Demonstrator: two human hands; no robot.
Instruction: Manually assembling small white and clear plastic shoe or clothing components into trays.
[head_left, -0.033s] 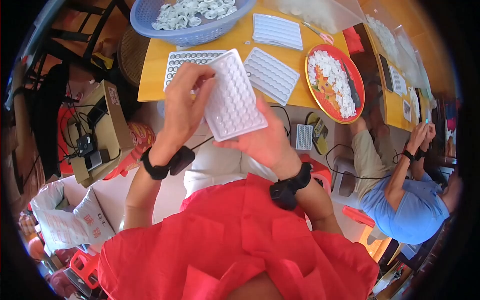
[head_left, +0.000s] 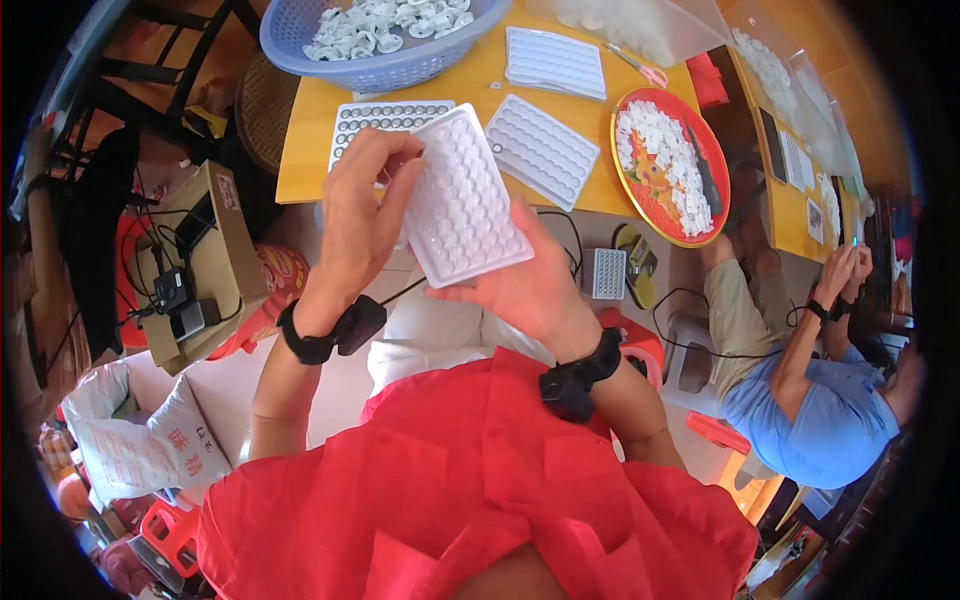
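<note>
A white plastic tray (head_left: 463, 200) with rows of round bumps is held tilted up in front of the table edge. My left hand (head_left: 360, 195) pinches its upper left edge between thumb and fingers. Under its lower right part, my right hand (head_left: 540, 275) grips it with the thumb along the side; its other fingers are mostly hidden behind the tray. Just beyond my left hand lies a tray (head_left: 385, 114) filled with round dark-centred pieces. To the right rests another white tray (head_left: 550, 150), its wells mostly bare, with one small round piece near its left edge.
A blue basket (head_left: 400, 72) of clear pieces stands at the far left of the table (head_left: 305, 140). Behind are stacked white trays (head_left: 555, 62) and scissors (head_left: 640, 65). A red round platter (head_left: 635, 195) holds white bits and a knife (head_left: 703, 170). A co-worker (head_left: 810, 400) sits at right.
The held tray has shifted slightly downward and to the left. My left hand has moved a little left with it; both hands keep their hold.
</note>
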